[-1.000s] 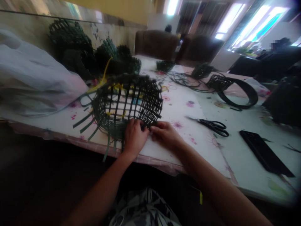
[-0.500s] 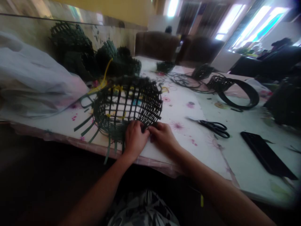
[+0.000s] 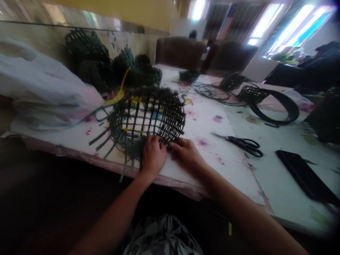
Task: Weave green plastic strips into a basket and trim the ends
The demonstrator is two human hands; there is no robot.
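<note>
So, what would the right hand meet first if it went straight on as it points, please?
The right hand would likely meet the dark green woven basket; its fingers seem already at the edge, though depth is unclear.

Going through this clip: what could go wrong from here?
The woven green basket sits near the table's front edge, its loose strip ends hanging over, so they could snag or drag it off. The yellow ties may slip and loosen the weave. The open scissors lie with their tips toward the right hand, a possible poke if that hand swings wide; the left hand is farther away.
</note>
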